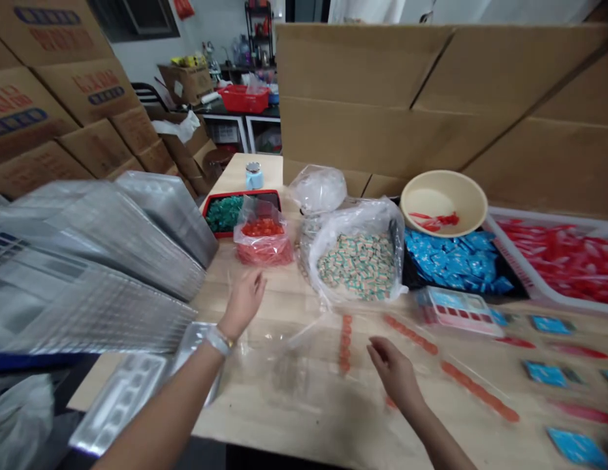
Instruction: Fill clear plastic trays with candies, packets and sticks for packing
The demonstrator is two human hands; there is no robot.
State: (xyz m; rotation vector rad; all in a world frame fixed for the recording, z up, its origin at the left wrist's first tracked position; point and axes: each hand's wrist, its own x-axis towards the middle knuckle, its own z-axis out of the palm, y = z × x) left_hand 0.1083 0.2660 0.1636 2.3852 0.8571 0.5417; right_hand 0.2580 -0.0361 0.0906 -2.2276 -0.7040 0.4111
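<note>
— Clear plastic film (284, 349) on the surface (264, 418), and the left hand (242, 303) right above it, fingers (252, 284) spread wide, holding nothing!

— The right hand (394, 375) sits just beyond it, fingers (377, 349) curled a little, closer together, empty too. Is either one touching that film?

— Can't tell from here! Nearest that right hand are orange-red strips (411, 334), laid in lines across the surface.

— Further right, blue sachets (546, 324) are set out singly, beside a pink-and-blue blister card (458, 313).

— So that much is laid out. What's left?

— Plenty! A plastic bag (362, 219) full of cream-and-teal sachets, blue sachets heaped in a black tray (514, 287), a white crate (516, 261) of red strips, and a bag of red pieces (263, 245) past the left hand.

— And far left, stacked clear blister trays (102, 261)!
</note>
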